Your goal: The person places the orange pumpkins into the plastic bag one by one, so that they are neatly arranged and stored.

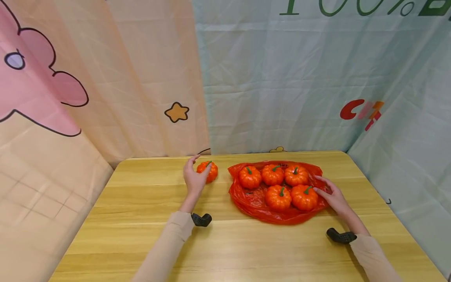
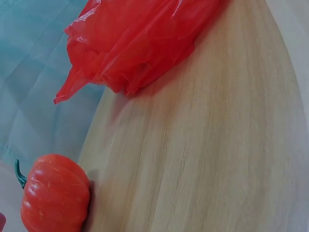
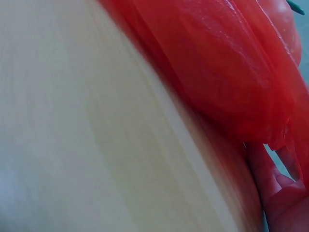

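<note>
My left hand (image 1: 195, 179) is around an orange toy pumpkin (image 1: 211, 172) on the table, thumb and fingers spread. In the left wrist view this pumpkin (image 2: 55, 195) has a green stem, and a fingertip (image 2: 2, 222) shows just left of it, apart from its surface. A red plastic bag (image 1: 243, 201) lies spread with its mouth up, several toy pumpkins (image 1: 278, 197) inside. My right hand (image 1: 334, 196) holds the bag's right edge, thumb beside the nearest pumpkin. In the right wrist view the red film (image 3: 217, 72) partly covers that hand (image 3: 285, 205).
The wooden table (image 1: 225, 250) has its back edge against a printed cloth curtain (image 1: 282, 86). More cloth hangs on both sides. Each wrist carries a small black device, one at the left sleeve (image 1: 201, 220) and one at the right (image 1: 341, 236).
</note>
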Action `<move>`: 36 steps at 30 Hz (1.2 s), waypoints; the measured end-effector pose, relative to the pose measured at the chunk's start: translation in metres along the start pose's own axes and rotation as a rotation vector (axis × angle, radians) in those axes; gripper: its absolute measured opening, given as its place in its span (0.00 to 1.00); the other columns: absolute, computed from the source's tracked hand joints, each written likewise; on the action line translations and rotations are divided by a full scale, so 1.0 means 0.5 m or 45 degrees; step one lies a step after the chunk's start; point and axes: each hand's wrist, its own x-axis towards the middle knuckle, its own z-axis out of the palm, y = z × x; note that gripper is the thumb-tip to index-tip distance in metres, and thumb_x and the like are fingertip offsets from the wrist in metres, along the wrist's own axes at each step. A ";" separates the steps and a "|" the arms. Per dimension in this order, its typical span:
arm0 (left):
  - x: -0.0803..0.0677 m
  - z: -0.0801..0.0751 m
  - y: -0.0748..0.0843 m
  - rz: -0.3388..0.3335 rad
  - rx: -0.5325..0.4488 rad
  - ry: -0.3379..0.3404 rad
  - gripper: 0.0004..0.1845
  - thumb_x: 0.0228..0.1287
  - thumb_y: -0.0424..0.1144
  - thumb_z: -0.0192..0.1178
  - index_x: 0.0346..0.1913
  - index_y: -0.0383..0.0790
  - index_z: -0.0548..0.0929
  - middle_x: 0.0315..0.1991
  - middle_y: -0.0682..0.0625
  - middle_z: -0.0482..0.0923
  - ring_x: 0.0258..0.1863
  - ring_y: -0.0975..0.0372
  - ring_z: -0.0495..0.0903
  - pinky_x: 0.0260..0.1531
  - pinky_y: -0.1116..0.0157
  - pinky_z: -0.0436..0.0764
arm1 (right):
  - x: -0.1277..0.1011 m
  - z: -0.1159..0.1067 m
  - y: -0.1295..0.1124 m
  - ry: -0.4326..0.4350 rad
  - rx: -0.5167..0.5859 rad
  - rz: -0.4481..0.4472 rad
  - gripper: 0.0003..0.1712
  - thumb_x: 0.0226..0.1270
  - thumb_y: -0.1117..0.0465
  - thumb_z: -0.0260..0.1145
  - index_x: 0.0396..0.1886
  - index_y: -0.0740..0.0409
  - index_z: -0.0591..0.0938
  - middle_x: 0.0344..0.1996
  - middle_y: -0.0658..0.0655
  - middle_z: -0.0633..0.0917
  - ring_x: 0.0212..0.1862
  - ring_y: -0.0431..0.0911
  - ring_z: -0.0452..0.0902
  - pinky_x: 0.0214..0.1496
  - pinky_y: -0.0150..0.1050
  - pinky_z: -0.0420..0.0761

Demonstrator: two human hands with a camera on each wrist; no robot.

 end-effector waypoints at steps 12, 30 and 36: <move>-0.005 0.014 -0.032 -0.256 0.188 -0.209 0.38 0.43 0.42 0.76 0.62 0.41 0.74 0.61 0.40 0.72 0.60 0.46 0.67 0.60 0.46 0.71 | -0.001 0.001 0.003 0.003 0.017 0.005 0.34 0.72 0.51 0.57 0.72 0.61 0.60 0.69 0.72 0.58 0.50 0.18 0.58 0.48 0.11 0.66; 0.015 0.003 -0.041 -0.387 0.102 -0.320 0.39 0.43 0.42 0.77 0.61 0.38 0.74 0.62 0.38 0.71 0.60 0.46 0.72 0.62 0.50 0.72 | 0.008 0.002 -0.002 0.023 0.029 0.038 0.35 0.72 0.50 0.57 0.72 0.62 0.61 0.69 0.68 0.60 0.50 0.21 0.61 0.49 0.12 0.65; 0.007 0.006 -0.043 -0.383 0.098 -0.283 0.39 0.42 0.42 0.77 0.61 0.37 0.74 0.61 0.38 0.71 0.61 0.47 0.71 0.63 0.52 0.71 | 0.005 0.004 -0.003 0.036 0.013 0.026 0.35 0.72 0.51 0.58 0.71 0.63 0.61 0.68 0.70 0.61 0.49 0.20 0.61 0.48 0.11 0.65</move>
